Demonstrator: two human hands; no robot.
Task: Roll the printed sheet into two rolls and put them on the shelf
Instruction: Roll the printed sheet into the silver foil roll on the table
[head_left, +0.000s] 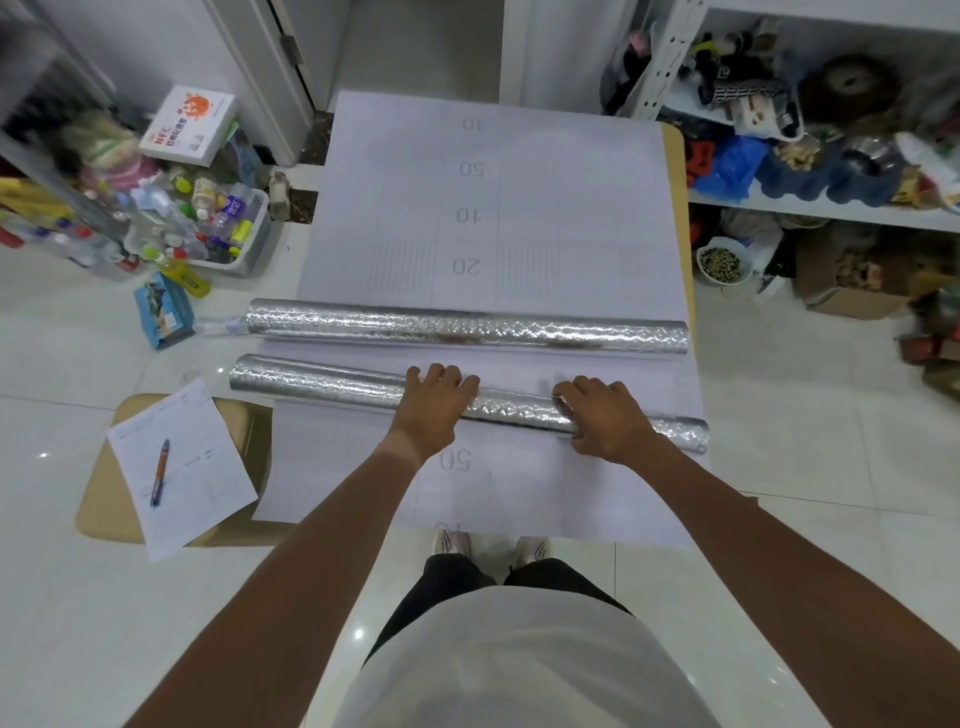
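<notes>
Both my left hand (434, 402) and right hand (602, 415) clench the near roll (332, 382); uneven pressure could skew it toward the far roll (467, 327).

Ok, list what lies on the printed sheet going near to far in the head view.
Printed "50" → both hands (left hand, right hand) on the near silver roll → far silver roll → printed "20"
</notes>
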